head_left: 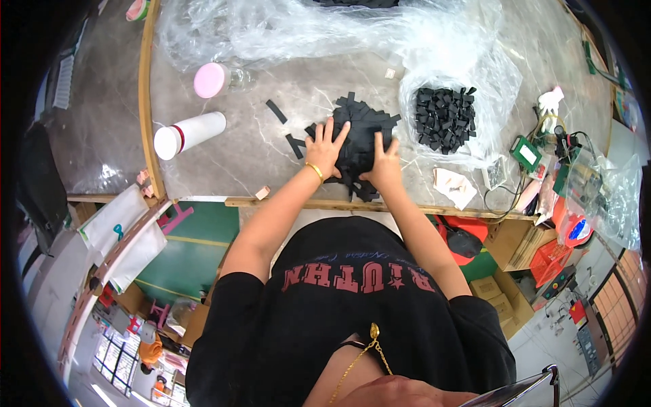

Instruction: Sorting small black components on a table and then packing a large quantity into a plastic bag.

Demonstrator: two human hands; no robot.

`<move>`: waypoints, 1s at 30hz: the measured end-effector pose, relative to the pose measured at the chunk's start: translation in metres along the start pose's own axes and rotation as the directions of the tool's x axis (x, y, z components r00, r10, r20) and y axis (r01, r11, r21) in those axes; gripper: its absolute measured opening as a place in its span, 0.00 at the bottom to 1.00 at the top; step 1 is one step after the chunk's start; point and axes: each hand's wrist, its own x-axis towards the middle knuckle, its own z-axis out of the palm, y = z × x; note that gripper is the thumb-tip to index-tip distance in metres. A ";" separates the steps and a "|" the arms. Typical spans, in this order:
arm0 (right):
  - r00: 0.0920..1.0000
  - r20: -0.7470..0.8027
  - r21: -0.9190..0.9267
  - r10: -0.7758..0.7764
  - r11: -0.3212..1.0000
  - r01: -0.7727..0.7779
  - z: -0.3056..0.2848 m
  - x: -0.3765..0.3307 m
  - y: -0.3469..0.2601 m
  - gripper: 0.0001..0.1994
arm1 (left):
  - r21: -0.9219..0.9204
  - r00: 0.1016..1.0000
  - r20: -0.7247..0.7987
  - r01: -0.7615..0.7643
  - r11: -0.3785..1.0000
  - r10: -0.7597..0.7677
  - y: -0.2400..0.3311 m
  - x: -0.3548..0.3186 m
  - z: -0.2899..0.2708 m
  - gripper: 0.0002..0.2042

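A loose pile of flat black strips (365, 122) lies on the grey marbled tabletop before me. My left hand (324, 152) rests on the pile's left side, fingers spread and stretched out. On the right side, my right hand (385, 167) touches the pile with its fingers apart, open as well. Neither hand grips a strip that I can make out. A few loose strips (276, 111) lie left of the pile. To the right, many small black folded pieces (445, 119) are heaped on a clear plastic bag (495, 102).
A white bottle (200, 133) lies on its side at the left, near a jar with a pink lid (211, 80). Crumpled plastic sheeting (291, 30) covers the far side. A white tissue (454, 188), a green device (525, 153) and cables are at the right. A wooden strip (407, 206) edges the table.
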 end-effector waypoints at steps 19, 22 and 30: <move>0.910 -0.034 0.638 -0.412 0.692 0.337 -0.045 0.033 -0.032 0.24 | -0.871 0.995 -0.075 -0.031 0.490 -0.071 -0.003 -0.001 -0.051 0.26; 0.873 -0.075 0.636 -0.482 0.651 0.414 -0.106 0.038 -0.053 0.26 | -0.850 0.987 -0.152 -0.109 0.516 -0.042 0.003 0.010 -0.115 0.26; 0.780 -0.280 0.363 -0.560 0.690 0.626 -0.287 0.173 -0.100 0.24 | -0.655 0.948 -0.308 -0.270 0.706 0.076 -0.005 0.145 -0.303 0.27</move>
